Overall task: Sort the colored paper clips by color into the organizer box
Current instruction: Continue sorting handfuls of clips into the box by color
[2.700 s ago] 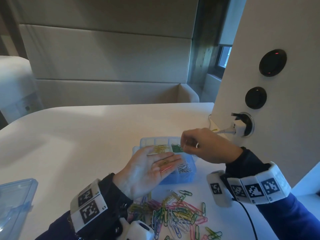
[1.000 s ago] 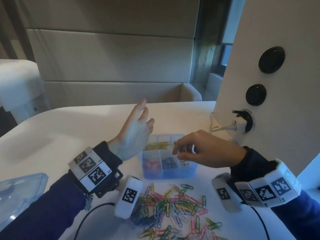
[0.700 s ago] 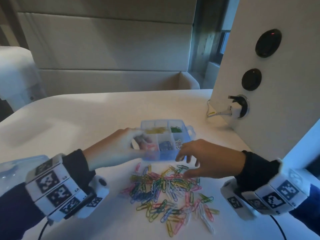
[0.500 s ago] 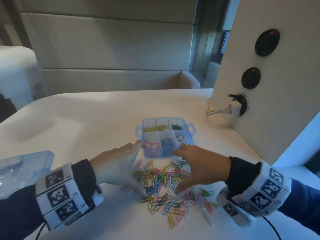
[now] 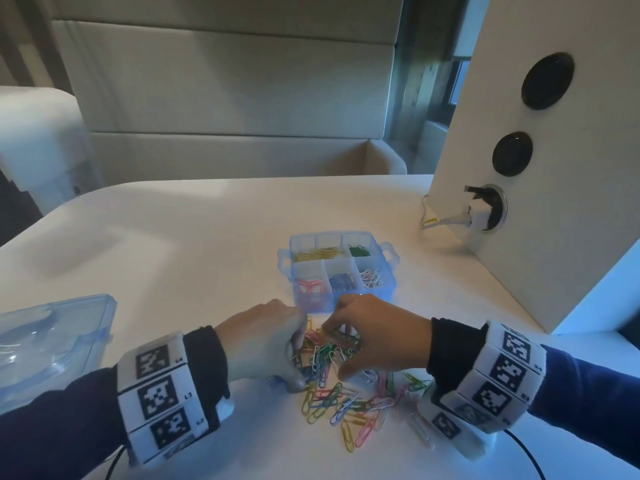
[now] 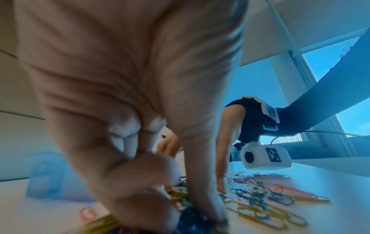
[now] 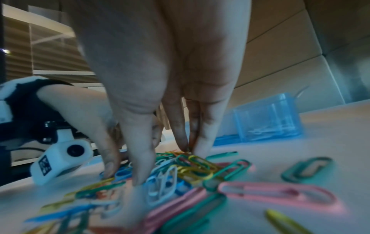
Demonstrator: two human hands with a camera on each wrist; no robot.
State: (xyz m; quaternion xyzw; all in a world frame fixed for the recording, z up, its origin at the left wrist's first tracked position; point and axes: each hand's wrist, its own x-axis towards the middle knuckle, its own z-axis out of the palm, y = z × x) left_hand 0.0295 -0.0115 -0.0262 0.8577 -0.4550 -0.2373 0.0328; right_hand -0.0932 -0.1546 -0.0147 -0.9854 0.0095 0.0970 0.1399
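The blue organizer box (image 5: 341, 268) (image 7: 268, 117) stands mid-table, holding yellow (image 5: 317, 253), green (image 5: 358, 251), pink (image 5: 310, 285), blue (image 5: 341, 282) and white clips (image 5: 370, 277) in separate compartments. Just in front of it lies a loose pile of mixed paper clips (image 5: 343, 393) (image 6: 260, 199) (image 7: 200, 171). My left hand (image 5: 298, 362) (image 6: 190, 205) is on the pile's left side, its fingers curled round a clump of clips. From the right, my right hand (image 5: 337, 351) (image 7: 164, 163) stands on the pile, straight fingers and thumb tip pressing down on clips.
The box's clear blue lid (image 5: 52, 341) lies at the table's left edge. A white pillar with round sockets and a plugged-in charger (image 5: 483, 213) rises at the right. A padded bench runs behind the table. Bare tabletop stretches left of and behind the box.
Both hands came down from the box to the pile. Half a second ago they flanked it with flat fingers; now they have closed inward and the left fingers have curled into the clips.
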